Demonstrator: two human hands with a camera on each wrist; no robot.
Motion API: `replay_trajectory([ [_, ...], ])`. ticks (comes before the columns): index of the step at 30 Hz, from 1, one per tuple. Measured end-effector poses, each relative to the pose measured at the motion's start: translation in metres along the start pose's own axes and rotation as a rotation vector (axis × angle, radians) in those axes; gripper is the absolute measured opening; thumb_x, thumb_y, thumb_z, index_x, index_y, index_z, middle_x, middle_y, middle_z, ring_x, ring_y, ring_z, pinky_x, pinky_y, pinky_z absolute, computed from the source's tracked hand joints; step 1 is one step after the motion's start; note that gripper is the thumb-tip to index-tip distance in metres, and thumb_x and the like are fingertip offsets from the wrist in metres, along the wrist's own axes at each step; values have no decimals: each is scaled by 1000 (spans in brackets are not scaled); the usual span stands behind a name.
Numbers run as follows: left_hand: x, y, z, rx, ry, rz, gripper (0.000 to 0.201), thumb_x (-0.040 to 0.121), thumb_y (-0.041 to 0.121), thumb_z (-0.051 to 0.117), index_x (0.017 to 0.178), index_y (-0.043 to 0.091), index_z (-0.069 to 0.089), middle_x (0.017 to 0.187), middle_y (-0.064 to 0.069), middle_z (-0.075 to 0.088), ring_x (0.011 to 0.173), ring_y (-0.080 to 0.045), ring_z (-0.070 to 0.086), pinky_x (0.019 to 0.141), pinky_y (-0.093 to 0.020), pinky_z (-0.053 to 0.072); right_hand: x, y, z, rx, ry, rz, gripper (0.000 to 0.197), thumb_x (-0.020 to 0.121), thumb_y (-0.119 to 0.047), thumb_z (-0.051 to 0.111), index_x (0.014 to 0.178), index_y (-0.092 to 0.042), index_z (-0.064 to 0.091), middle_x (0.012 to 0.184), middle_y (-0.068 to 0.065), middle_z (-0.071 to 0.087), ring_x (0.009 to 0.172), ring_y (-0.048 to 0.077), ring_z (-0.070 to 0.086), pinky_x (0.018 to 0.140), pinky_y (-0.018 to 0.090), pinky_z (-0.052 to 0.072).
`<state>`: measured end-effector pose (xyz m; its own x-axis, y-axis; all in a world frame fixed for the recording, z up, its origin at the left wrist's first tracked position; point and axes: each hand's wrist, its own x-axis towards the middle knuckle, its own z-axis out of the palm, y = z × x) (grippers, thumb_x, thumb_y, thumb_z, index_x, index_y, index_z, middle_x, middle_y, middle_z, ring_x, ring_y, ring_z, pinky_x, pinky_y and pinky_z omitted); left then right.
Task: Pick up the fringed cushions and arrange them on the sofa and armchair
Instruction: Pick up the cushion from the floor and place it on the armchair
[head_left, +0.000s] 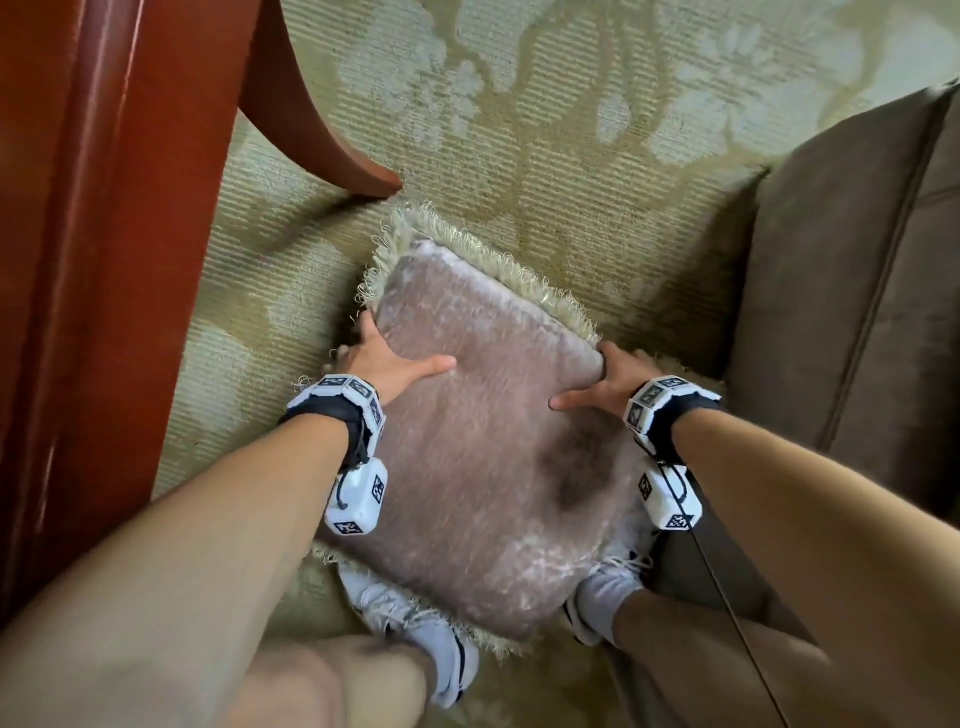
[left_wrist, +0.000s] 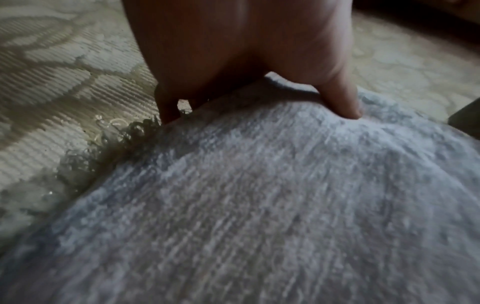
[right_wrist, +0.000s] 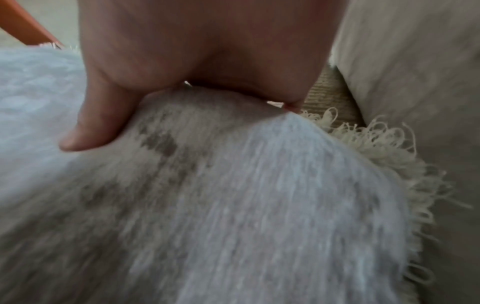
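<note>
- Item: 1 square cushion of mauve-grey plush with a cream looped fringe (head_left: 483, 441), centre of the head view, over the pale green floral-patterned carpet (head_left: 597, 130). Whether its near edge has left the carpet cannot be told; it overlaps the person's white trainers (head_left: 415, 634) at lower centre.
- Neighbours: reddish-brown polished wooden furniture with a curved leg (head_left: 311, 104) at upper left; brown upholstered seat (head_left: 857, 286) along the right edge, probably the sofa or armchair, which of the 2 cannot be told.
- Grip, left hand (head_left: 387, 364): grasping the cushion's left edge, thumb laid on the top face, fingers curled down over the side into the fringe, as the left wrist view shows.
- Grip, right hand (head_left: 605, 382): grasping the right edge, thumb on top, fingers wrapped round the side next to the brown seat.
- Step, as judged: pick-up of 1 cushion, both holds taken, placement not yet done.
- Next move, as judged: raise it level, keep the fringe off the trainers, turn right to the brown seat and set it against the back.
- Orientation: broad face up toward the camera; sides near equal, so no strong long axis; the slightly longer run goes from lower centre to upper left, far corner pointing at the curved wooden leg.
</note>
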<state>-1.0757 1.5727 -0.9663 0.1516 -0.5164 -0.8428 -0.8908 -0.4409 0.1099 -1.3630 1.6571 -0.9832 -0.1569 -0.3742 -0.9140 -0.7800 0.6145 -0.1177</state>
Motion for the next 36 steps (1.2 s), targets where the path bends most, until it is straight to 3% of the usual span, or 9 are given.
replay_trajectory([
  [2, -20, 2, -3, 50, 14, 7, 146, 39, 90, 68, 153, 22, 6, 150, -21, 35, 137, -38, 36, 111, -53, 32, -20, 3, -1, -135, 64, -18, 96, 52, -85, 68, 120, -21, 47, 123, 6, 58, 125, 29, 44, 104, 46, 29],
  [4, -39, 3, -10, 69, 23, 22, 140, 49, 83, 72, 153, 15, 8, 148, -20, 39, 135, -38, 39, 109, -48, 36, -39, 5, 0, -239, 100, -45, 87, 52, -90, 62, 103, -22, 45, 113, 3, 61, 118, 26, 49, 100, 46, 27],
  [6, -60, 1, -16, 112, 28, 38, 138, 54, 81, 71, 154, 12, 4, 148, -20, 40, 135, -40, 38, 109, -47, 34, -55, 6, 4, -258, 91, -54, 85, 53, -88, 64, 100, -21, 43, 110, 5, 63, 112, 28, 55, 97, 43, 34],
  [8, -83, -3, -21, 156, 22, 40, 138, 57, 81, 69, 154, 11, 0, 148, -19, 41, 136, -41, 36, 109, -46, 32, -72, 5, 6, -262, 56, -48, 86, 53, -87, 67, 102, -19, 46, 105, 6, 66, 103, 31, 61, 82, 37, 44],
  [10, -105, -8, -23, 172, 19, 31, 138, 58, 82, 67, 154, 10, -1, 147, -19, 43, 136, -41, 35, 109, -47, 32, -91, 4, 7, -297, 28, -63, 81, 55, -86, 67, 99, -20, 50, 94, 2, 65, 96, 29, 63, 72, 32, 41],
  [17, -169, -8, -33, 241, 70, 73, 137, 58, 86, 61, 154, 7, 4, 140, -20, 51, 129, -37, 47, 108, -47, 33, -150, 10, 9, -295, 23, -74, 69, 61, -84, 65, 66, -16, 54, 64, -2, 55, 66, 23, 55, 60, 30, 39],
  [27, -263, 34, -87, 156, 180, 212, 130, 57, 83, 67, 150, 9, 15, 136, -16, 55, 122, -36, 54, 102, -44, 41, -250, 14, -71, -244, 164, -83, 69, 56, -84, 67, 63, -17, 54, 65, 2, 55, 67, 28, 56, 59, 30, 39],
  [32, -329, 67, -115, 115, 192, 243, 133, 57, 84, 66, 153, 9, 12, 141, -17, 50, 126, -37, 51, 106, -47, 40, -320, 22, -127, -246, 235, -70, 70, 55, -85, 68, 61, -17, 54, 64, 2, 54, 66, 28, 56, 59, 30, 40],
  [36, -383, 97, -148, 101, 231, 262, 132, 53, 88, 63, 150, 9, 22, 139, -15, 53, 124, -36, 53, 105, -46, 42, -379, 24, -184, -253, 283, -97, 70, 55, -85, 68, 59, -16, 56, 61, 2, 56, 59, 24, 55, 55, 28, 40],
])
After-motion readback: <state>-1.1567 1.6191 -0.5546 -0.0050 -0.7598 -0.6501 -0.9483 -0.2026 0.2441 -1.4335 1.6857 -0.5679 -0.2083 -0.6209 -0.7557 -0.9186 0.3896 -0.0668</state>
